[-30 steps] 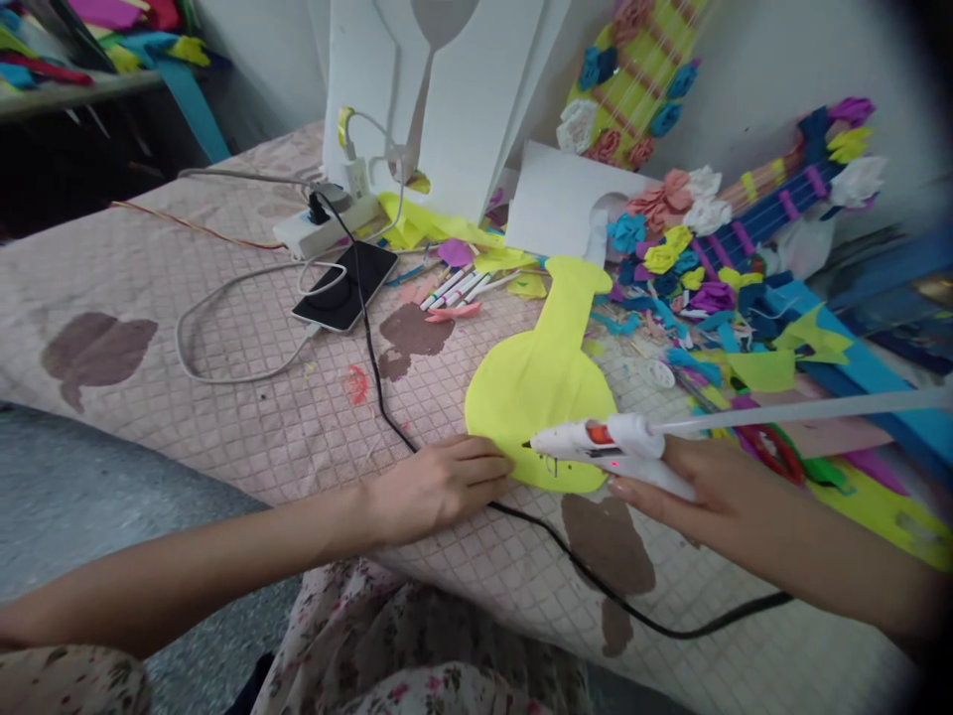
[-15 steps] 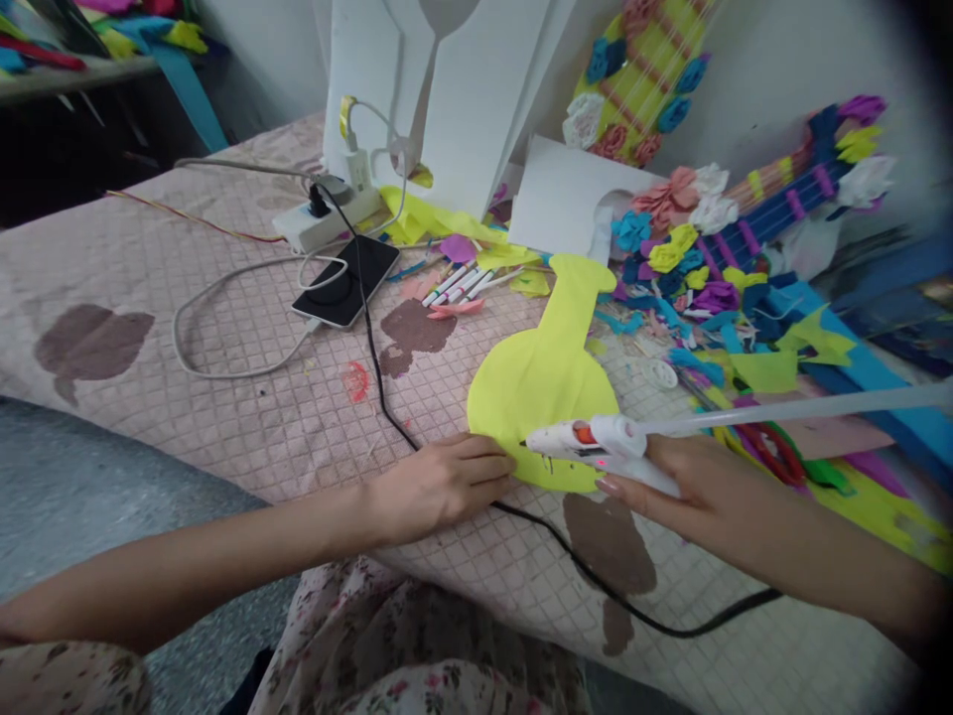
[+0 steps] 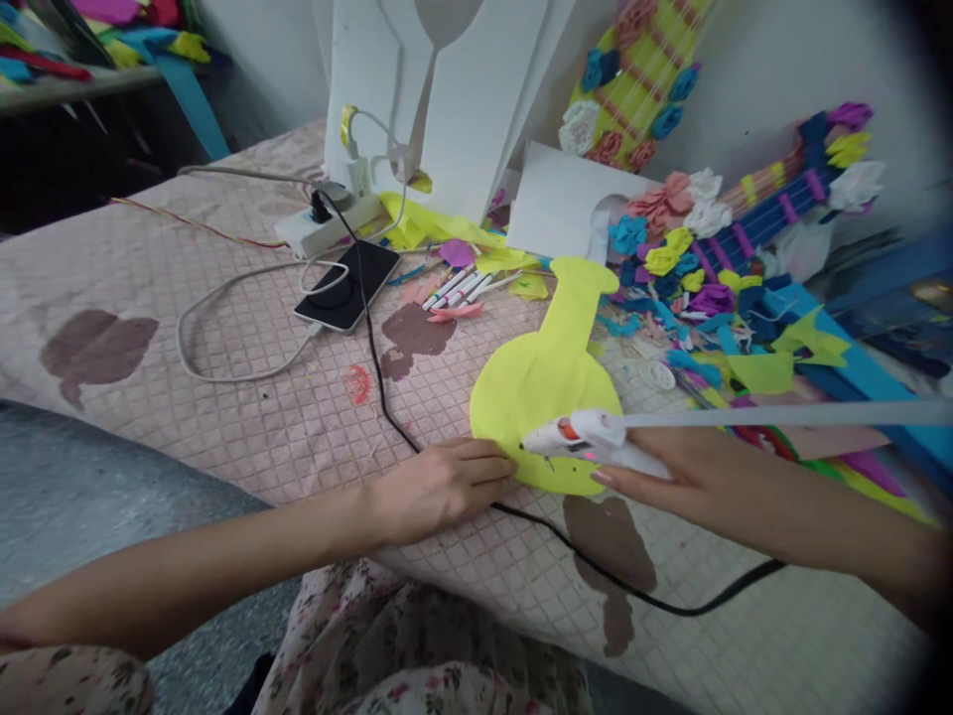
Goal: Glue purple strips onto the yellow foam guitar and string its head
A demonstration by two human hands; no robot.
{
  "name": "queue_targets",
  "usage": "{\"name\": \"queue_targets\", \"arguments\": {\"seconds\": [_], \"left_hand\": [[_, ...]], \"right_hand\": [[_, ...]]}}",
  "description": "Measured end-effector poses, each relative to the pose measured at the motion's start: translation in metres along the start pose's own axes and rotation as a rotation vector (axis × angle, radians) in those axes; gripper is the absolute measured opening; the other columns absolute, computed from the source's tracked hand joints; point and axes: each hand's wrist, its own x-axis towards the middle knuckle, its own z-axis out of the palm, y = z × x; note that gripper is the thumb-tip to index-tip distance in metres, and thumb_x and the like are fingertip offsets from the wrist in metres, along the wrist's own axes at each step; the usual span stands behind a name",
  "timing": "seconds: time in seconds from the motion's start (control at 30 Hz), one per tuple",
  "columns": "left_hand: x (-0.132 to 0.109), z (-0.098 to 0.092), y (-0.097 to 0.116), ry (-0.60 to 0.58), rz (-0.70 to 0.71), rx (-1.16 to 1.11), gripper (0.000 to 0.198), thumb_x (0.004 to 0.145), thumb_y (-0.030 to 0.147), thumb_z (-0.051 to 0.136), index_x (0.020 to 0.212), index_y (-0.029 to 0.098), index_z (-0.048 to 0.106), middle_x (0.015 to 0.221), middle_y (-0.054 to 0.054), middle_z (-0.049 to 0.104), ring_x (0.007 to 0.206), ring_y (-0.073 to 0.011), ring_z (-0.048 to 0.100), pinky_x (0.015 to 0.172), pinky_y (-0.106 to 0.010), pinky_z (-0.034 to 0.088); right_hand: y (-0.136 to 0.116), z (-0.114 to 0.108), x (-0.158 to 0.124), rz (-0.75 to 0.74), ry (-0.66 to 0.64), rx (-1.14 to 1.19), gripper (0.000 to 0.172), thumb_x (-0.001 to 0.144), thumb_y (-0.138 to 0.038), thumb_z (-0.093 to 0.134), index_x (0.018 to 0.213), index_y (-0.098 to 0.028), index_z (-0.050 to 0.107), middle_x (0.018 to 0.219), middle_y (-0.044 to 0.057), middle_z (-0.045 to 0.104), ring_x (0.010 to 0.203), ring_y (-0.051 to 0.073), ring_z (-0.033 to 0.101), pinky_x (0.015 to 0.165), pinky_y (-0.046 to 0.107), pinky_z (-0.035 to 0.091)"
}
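Right, the yellow cutout (image 3: pixel 547 377) is flat foam or paper (can't tell which), guitar-shaped: round body w/ a narrow neck pointing away to the upper right. It lies flat on the quilted pink cover (image 3: pixel 223 417), near the front edge, between the two hands. The left hand (image 3: pixel 439 487) lies palm down, fingers straight & close together, tips pressing the cutout's lower left edge. The right hand (image 3: pixel 685 477) is wrapped round the grip of a white glue gun (image 3: pixel 588 442), fingers curled under it. The nozzle points left, over the body's lower part, just beside the left fingertips; whether it touches the sheet can't be made out. A long clear glue stick (image 3: pixel 781 417) pokes out the back, off to the right.

Vs 1 s ago: gun & right hand have slid a little left across the body, and the stick now runs nearly level instead of rising. Left hand hasn't shifted.

Holders: the white power strip (image 3: pixel 328 223) at the back has a black plug & a white charger in it; the black cord (image 3: pixel 379 377) runs from it, under the left hand, on toward the right arm. A phone (image 3: pixel 346 285) lies just beside the strip, markers (image 3: pixel 458 288) near it.
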Motion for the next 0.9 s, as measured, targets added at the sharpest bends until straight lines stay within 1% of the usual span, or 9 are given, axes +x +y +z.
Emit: {"name": "queue_targets", "arguments": {"seconds": [0.07, 0.13, 0.23, 0.37, 0.5, 0.6, 0.73, 0.9], "left_hand": [[0.000, 0.000, 0.000, -0.006, 0.003, -0.005, 0.026, 0.095, 0.011, 0.039, 0.103, 0.007, 0.064, 0.111, -0.012, 0.067, 0.112, -0.0190, 0.058, 0.099, -0.031, 0.050], [0.000, 0.000, 0.000, -0.009, 0.008, -0.006, 0.026, 0.095, 0.011, 0.039, 0.102, 0.007, 0.064, 0.112, -0.012, 0.067, 0.111, -0.0193, 0.058, 0.099, -0.031, 0.050], [-0.001, 0.001, 0.000, 0.002, 0.005, -0.002, 0.026, 0.095, 0.012, 0.039, 0.101, 0.008, 0.064, 0.112, -0.011, 0.067, 0.111, -0.0191, 0.059, 0.100, -0.031, 0.049], [-0.002, 0.001, -0.001, 0.007, 0.014, 0.005, 0.025, 0.095, 0.012, 0.040, 0.103, 0.008, 0.064, 0.113, -0.011, 0.067, 0.114, -0.0189, 0.058, 0.101, -0.031, 0.049], [-0.002, 0.002, 0.000, 0.007, 0.022, 0.008, 0.026, 0.095, 0.012, 0.039, 0.101, 0.008, 0.064, 0.112, -0.012, 0.067, 0.113, -0.0188, 0.058, 0.101, -0.030, 0.049], [-0.002, 0.002, 0.000, 0.000, 0.016, 0.003, 0.026, 0.095, 0.011, 0.039, 0.102, 0.007, 0.064, 0.112, -0.012, 0.067, 0.114, -0.0193, 0.058, 0.101, -0.030, 0.049], [-0.002, 0.001, 0.000, -0.002, 0.015, -0.008, 0.026, 0.095, 0.011, 0.040, 0.102, 0.006, 0.064, 0.113, -0.012, 0.067, 0.114, -0.0200, 0.058, 0.101, -0.031, 0.049], [-0.002, 0.001, -0.001, 0.008, 0.018, -0.011, 0.025, 0.094, 0.011, 0.041, 0.102, 0.006, 0.064, 0.112, -0.013, 0.067, 0.113, -0.0192, 0.059, 0.100, -0.030, 0.050]], "right_hand": [[-0.001, -0.005, -0.004, 0.037, 0.000, -0.004, 0.040, 0.089, -0.052, 0.041, 0.094, -0.023, 0.067, 0.078, 0.006, 0.070, 0.071, 0.024, 0.065, 0.063, 0.034, 0.052], [-0.002, -0.006, -0.007, 0.053, 0.023, 0.003, 0.040, 0.090, -0.052, 0.040, 0.093, -0.023, 0.067, 0.076, 0.005, 0.070, 0.068, 0.024, 0.064, 0.061, 0.035, 0.052], [-0.004, -0.002, -0.005, 0.028, 0.053, 0.045, 0.035, 0.088, -0.049, 0.047, 0.103, -0.025, 0.067, 0.085, 0.004, 0.072, 0.077, 0.025, 0.066, 0.066, 0.033, 0.053], [-0.005, 0.005, 0.003, -0.005, 0.033, 0.084, 0.038, 0.088, -0.045, 0.048, 0.119, -0.026, 0.061, 0.101, 0.004, 0.072, 0.091, 0.025, 0.066, 0.075, 0.033, 0.053], [-0.005, 0.006, 0.009, -0.014, -0.002, 0.069, 0.038, 0.090, -0.045, 0.045, 0.120, -0.026, 0.059, 0.105, 0.004, 0.071, 0.096, 0.025, 0.065, 0.080, 0.035, 0.051], [-0.007, 0.005, 0.011, -0.036, -0.011, 0.081, 0.037, 0.091, -0.044, 0.045, 0.119, -0.025, 0.058, 0.106, 0.004, 0.070, 0.098, 0.024, 0.064, 0.081, 0.034, 0.050], [-0.009, 0.004, 0.011, -0.046, -0.011, 0.067, 0.034, 0.092, -0.043, 0.043, 0.115, -0.024, 0.060, 0.102, 0.004, 0.071, 0.094, 0.024, 0.065, 0.078, 0.033, 0.050], [-0.012, 0.006, 0.013, -0.051, 0.007, 0.003, 0.031, 0.091, -0.045, 0.044, 0.099, -0.023, 0.065, 0.089, 0.006, 0.071, 0.083, 0.023, 0.065, 0.069, 0.031, 0.048]]}}
